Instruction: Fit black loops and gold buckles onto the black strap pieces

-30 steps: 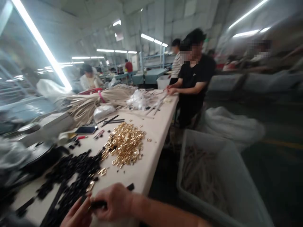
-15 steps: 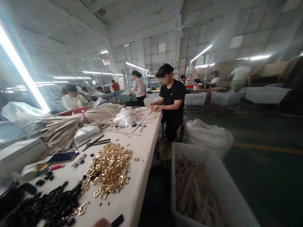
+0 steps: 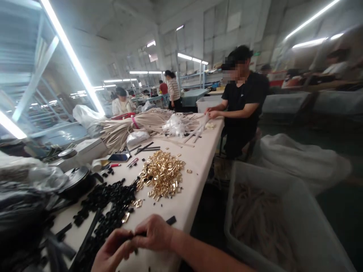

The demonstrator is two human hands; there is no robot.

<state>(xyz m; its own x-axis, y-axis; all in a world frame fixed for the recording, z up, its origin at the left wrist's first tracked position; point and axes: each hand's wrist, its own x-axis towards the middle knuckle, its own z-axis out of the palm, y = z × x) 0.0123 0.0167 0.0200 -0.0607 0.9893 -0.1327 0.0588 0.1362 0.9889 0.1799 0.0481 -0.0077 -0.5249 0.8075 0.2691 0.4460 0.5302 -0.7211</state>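
My left hand (image 3: 111,252) and my right hand (image 3: 153,232) meet at the near edge of the white table (image 3: 195,166). Both are closed in a pinch on a thin black strap piece (image 3: 135,235) held between them. Just ahead of my hands lies a heap of small black pieces (image 3: 109,196). Beyond it is a pile of gold metal buckles (image 3: 163,174). One short black strip (image 3: 171,220) lies on the table right behind my right hand.
A grey bin (image 3: 309,223) holding beige straps stands right of the table, a white sack (image 3: 300,158) behind it. A bundle of beige straps (image 3: 133,124), a phone (image 3: 119,157) and black bags (image 3: 25,211) lie further along. A person in black (image 3: 244,102) works at the far end.
The view dipped back down from the hall, so both my hands are in sight again at the table edge, still pinching the black piece.
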